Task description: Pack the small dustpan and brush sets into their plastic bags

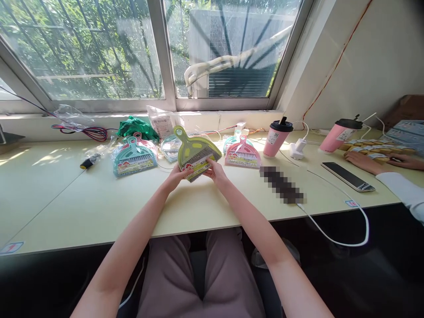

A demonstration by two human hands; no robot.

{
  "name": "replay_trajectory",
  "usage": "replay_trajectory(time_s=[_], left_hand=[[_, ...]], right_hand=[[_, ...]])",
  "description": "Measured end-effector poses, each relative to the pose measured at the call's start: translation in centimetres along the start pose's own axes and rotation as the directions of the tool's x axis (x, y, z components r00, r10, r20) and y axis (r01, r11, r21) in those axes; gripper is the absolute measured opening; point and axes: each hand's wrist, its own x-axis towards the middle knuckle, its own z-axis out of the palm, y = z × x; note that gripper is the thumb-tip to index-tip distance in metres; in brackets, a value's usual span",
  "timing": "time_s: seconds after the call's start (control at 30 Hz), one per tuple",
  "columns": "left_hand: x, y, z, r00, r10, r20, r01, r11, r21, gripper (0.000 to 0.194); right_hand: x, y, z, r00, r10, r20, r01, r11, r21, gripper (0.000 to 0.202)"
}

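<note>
Between both hands I hold a green dustpan set (195, 148), a small dustpan with a brush and a printed label, tilted above the table. My left hand (179, 176) grips its lower left edge, the thumb over the label. My right hand (217, 171) grips the lower right edge, its fingers partly hidden behind the pan. To the left lie a teal dustpan set (135, 157) and a pink one (145, 140) partly behind it. On the right, a pink dustpan set (243, 154) overlaps another teal one (228, 140).
A yellow-black tool handle (90, 161) lies left, near bundled cables (84, 131) and a green bag (137, 127). Pink cups (277, 140), a charger (297, 149), a phone (347, 176) and a white cable (334, 240) are right, beside another person's hands (362, 162).
</note>
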Motion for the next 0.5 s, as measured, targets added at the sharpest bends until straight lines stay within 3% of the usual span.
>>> replay_trajectory(time_s=[0.13, 0.23, 0.37, 0.5], left_hand=[[-0.23, 0.35, 0.15, 0.999, -0.042, 0.024, 0.040, 0.996, 0.080, 0.087], [-0.33, 0.32, 0.35, 0.999, -0.044, -0.017, 0.046, 0.995, 0.093, 0.085], [-0.26, 0.40, 0.31, 0.996, -0.038, -0.077, 0.042, 0.998, 0.051, 0.083], [-0.12, 0.90, -0.18, 0.986, -0.028, -0.165, 0.028, 1.000, 0.000, 0.079]], right_hand=[[0.37, 0.51, -0.31, 0.996, -0.009, -0.085, 0.010, 1.000, 0.016, 0.022], [0.69, 0.57, -0.46, 0.997, -0.012, -0.074, 0.013, 1.000, 0.014, 0.027], [0.83, 0.19, -0.28, 0.998, -0.029, 0.049, 0.028, 0.999, 0.016, 0.022], [0.60, 0.14, -0.12, 0.964, -0.115, 0.240, 0.115, 0.993, 0.012, 0.021]])
